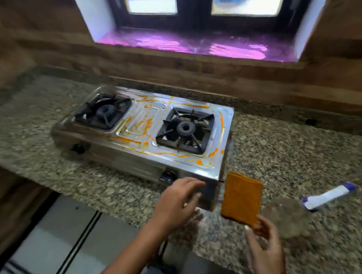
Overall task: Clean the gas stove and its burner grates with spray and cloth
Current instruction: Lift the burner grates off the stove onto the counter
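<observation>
stove point(137, 128): two-burner steel gas stove, set at an angle on the speckled granite counter point(49, 114); orange smears run over its top, thickest along the front edge and between the burners.
burner grates: left grate point(103, 113) and right grate point(185, 129), both black, each seated in its own recess around a dark ring burner.
knobs: left knob point(79, 148) and right knob point(167, 176), black, on the stove's front face.
cloth point(241, 198): orange, folded into a rectangle, held just off the stove's front right corner.
right hand point(263, 243): in front of the stove and to its right; thumb and fingers pinch the cloth's near corner.
left hand point(179, 202): at the stove's front right corner, beside the right knob; fingers loosely spread, holding nothing; whether they touch the steel cannot be told.
around: a white and blue tube-shaped container point(330, 194) lies on its side on the counter, well right of the stove; a purple-lit window sill point(181, 44) sits behind the stove, above a wood-look wall.
hard to make out: a round, see-through shape point(285, 217) right of the cloth is too blurred to name; the container's label is unreadable; the stove's left end is smeared by blur.
</observation>
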